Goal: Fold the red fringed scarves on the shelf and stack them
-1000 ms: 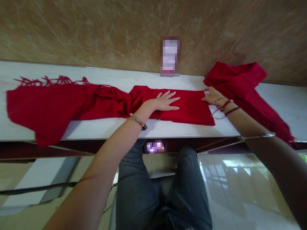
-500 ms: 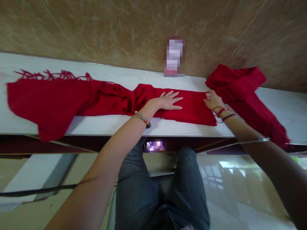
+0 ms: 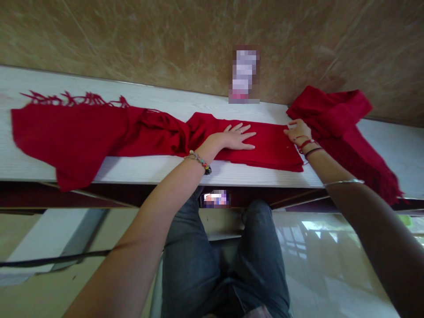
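Observation:
A long red scarf (image 3: 86, 132) stretches along the white tabletop. Its left end has a fringe and spills partly over the front edge, the middle is rumpled, and the right part lies in a flat folded stack. My left hand (image 3: 236, 138) rests flat on that folded part with its fingers spread. At the stack's right end, my right hand (image 3: 298, 132) is closed, thumb and fingers pinching at the scarf's far right edge. Just beyond my right hand lies a second red scarf (image 3: 338, 117), loosely folded, its fringed end hanging near the front edge.
A brown marbled wall (image 3: 149, 39) rises behind the narrow white table (image 3: 159, 172). A blurred upright item (image 3: 244, 73) stands at the back by the wall. Beneath the tabletop, a lit screen (image 3: 215, 198) shows above my knees. A dark strap or cable (image 3: 56, 259) crosses the lower left.
The view has shifted slightly. My left hand stays spread on the folded part. My right hand has moved very little at the right edge of the stack, with its wrist turned slightly.

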`<control>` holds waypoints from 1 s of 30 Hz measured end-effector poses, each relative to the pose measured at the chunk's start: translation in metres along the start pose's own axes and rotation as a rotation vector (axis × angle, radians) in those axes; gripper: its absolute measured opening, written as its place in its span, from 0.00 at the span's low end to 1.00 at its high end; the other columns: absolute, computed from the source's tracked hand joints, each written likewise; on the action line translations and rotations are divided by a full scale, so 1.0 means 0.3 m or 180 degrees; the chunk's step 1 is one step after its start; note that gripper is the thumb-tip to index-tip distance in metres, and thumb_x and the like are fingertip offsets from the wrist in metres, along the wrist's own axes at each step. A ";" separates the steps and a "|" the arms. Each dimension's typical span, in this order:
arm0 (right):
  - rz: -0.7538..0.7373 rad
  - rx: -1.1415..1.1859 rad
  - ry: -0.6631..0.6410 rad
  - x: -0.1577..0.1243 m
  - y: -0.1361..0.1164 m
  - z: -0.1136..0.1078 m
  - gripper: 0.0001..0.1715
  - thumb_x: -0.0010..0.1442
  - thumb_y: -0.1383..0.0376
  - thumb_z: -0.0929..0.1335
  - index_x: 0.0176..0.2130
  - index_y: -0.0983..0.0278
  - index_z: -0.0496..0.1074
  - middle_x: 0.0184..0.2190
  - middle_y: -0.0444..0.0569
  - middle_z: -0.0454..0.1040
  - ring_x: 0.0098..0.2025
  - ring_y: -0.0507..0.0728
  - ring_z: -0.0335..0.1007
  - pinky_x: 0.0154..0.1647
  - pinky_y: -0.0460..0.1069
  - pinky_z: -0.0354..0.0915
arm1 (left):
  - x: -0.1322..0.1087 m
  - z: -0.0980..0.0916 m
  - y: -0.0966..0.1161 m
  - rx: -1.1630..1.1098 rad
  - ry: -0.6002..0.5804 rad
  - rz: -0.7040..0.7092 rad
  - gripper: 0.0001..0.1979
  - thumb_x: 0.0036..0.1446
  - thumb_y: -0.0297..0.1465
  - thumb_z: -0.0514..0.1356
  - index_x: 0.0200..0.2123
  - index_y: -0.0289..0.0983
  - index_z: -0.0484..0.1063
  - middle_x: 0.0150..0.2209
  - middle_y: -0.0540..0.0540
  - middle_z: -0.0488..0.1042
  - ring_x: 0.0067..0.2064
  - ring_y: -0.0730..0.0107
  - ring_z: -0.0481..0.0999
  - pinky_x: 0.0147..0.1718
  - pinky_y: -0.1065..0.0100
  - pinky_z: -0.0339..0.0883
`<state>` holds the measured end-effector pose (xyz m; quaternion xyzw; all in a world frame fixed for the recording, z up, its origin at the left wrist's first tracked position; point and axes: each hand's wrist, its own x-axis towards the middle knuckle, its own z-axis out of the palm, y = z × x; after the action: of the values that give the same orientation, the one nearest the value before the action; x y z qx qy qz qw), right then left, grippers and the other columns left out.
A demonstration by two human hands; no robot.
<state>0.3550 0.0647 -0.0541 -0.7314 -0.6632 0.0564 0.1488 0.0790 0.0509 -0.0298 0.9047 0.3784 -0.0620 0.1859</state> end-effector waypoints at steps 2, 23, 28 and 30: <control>0.0248 -0.0182 0.0265 -0.036 -0.034 0.004 0.22 0.57 0.65 0.62 0.51 0.66 0.63 0.41 0.59 0.71 0.47 0.66 0.68 0.48 0.61 0.63 | 0.001 0.002 0.000 0.0006 -0.0009 -0.0002 0.40 0.54 0.54 0.45 0.66 0.47 0.40 0.68 0.55 0.30 0.67 0.56 0.28 0.62 0.53 0.26; 0.0200 -0.0392 0.0307 -0.184 -0.100 -0.060 0.25 0.53 0.73 0.60 0.52 0.68 0.61 0.35 0.57 0.73 0.40 0.64 0.71 0.44 0.58 0.63 | -0.005 0.009 0.035 0.0102 0.0215 -0.0006 0.37 0.58 0.51 0.45 0.66 0.44 0.41 0.68 0.49 0.31 0.67 0.54 0.29 0.62 0.50 0.30; 0.0177 -0.0390 0.0266 -0.185 -0.093 -0.066 0.25 0.52 0.75 0.60 0.50 0.68 0.63 0.35 0.56 0.72 0.42 0.63 0.69 0.47 0.58 0.63 | -0.010 0.003 0.035 0.0141 0.0326 0.0059 0.35 0.59 0.51 0.44 0.66 0.45 0.42 0.68 0.50 0.31 0.67 0.54 0.29 0.62 0.50 0.29; 0.0193 -0.0337 0.0250 -0.183 -0.086 -0.067 0.25 0.52 0.75 0.60 0.50 0.68 0.65 0.35 0.55 0.72 0.42 0.63 0.69 0.47 0.57 0.63 | -0.007 0.001 0.030 0.0122 0.0513 0.0069 0.34 0.59 0.51 0.42 0.66 0.47 0.42 0.68 0.52 0.31 0.67 0.56 0.29 0.62 0.51 0.28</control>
<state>0.3298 0.0096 -0.0337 -0.7596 -0.6364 -0.0030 0.1340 0.0839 0.0434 -0.0270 0.9141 0.3811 0.0059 0.1381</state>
